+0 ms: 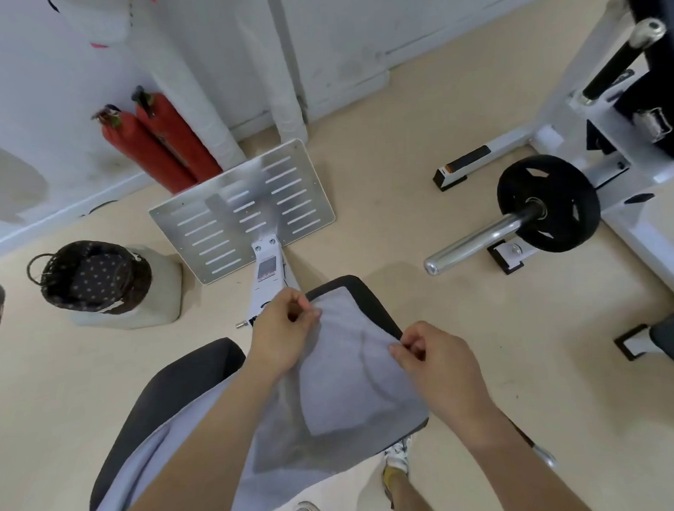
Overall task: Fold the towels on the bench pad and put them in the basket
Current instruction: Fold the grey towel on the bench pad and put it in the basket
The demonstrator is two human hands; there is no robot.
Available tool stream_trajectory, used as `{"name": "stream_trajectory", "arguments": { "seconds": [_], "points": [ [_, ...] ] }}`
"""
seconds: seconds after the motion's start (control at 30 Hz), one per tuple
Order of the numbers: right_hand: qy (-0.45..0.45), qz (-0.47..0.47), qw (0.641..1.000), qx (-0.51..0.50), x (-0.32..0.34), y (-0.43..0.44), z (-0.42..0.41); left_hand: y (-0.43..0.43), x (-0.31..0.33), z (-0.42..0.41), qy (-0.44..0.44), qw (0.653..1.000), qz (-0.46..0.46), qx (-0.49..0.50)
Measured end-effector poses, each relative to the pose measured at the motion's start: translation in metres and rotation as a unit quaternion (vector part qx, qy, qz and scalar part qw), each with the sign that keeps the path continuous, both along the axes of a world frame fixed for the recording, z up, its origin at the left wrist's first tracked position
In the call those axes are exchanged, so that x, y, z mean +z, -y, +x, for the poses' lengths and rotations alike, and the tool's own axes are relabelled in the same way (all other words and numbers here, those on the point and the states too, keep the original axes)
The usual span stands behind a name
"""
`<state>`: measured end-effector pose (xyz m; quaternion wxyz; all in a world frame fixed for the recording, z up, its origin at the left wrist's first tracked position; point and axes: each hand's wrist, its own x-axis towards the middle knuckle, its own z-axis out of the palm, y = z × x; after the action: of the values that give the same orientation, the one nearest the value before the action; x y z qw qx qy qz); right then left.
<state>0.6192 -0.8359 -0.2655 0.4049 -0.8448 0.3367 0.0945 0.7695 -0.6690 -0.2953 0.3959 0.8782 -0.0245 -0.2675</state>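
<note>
Left hand [284, 330]: thumb and fingers pinched tight on the towel's far-left corner, corner raised slightly off the pad.
Towel [346, 383]: grey, held between both hands over the dark bench pad. Creased across the middle, near end draped toward the camera.
Bench pad [369, 298]: black, only the rounded far end and right rim show past the towel.
Right hand [440, 363]: thumb and forefinger clamped on the towel's right edge, right at the pad's rim.
Shoes [396, 453]: white, on the floor below the towel's near end.
Basket [90, 278]: dark wicker, dotted lining visible inside. Sits on a pale block [162, 299] on the floor, far left, well apart from the bench.
Second towel [143, 472]: pale, lying over another dark pad [170, 389] at lower left, partly under the left forearm.
Fire extinguishers [158, 147]: two, red, side by side against the wall.
Footplate [243, 209]: slotted metal, tilted, just beyond the bench end.
Weight plate [547, 203]: black, on a chrome bar [479, 236], far right, attached to a white machine frame [577, 98].
</note>
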Motion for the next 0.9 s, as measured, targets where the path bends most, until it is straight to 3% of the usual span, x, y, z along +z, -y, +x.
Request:
{"name": "stream_trajectory", "arguments": {
  "seconds": [0.1,0.23,0.63,0.73,0.83,0.9],
  "points": [
    [0.019,-0.003,0.999,-0.036,0.001,-0.006,-0.017,0.014,-0.008,0.011,0.007,0.998,0.035,-0.054],
    [0.018,0.019,0.998,-0.063,-0.005,-0.011,-0.037,0.027,-0.016,0.017,-0.014,0.998,0.034,-0.055],
    [0.016,-0.025,0.987,-0.158,-0.025,-0.004,-0.042,0.071,-0.033,0.025,0.076,0.992,0.028,-0.092],
    [-0.009,-0.064,0.987,-0.148,-0.027,0.0,-0.042,0.081,-0.04,0.023,0.078,0.989,0.042,-0.116],
    [-0.051,-0.077,0.99,-0.106,-0.026,0.003,-0.042,0.079,-0.035,0.017,0.071,0.967,0.093,-0.228],
    [-0.028,-0.103,0.991,-0.083,-0.018,0.004,-0.041,0.069,-0.017,0.014,0.093,0.968,0.08,-0.218]
  ]
}}
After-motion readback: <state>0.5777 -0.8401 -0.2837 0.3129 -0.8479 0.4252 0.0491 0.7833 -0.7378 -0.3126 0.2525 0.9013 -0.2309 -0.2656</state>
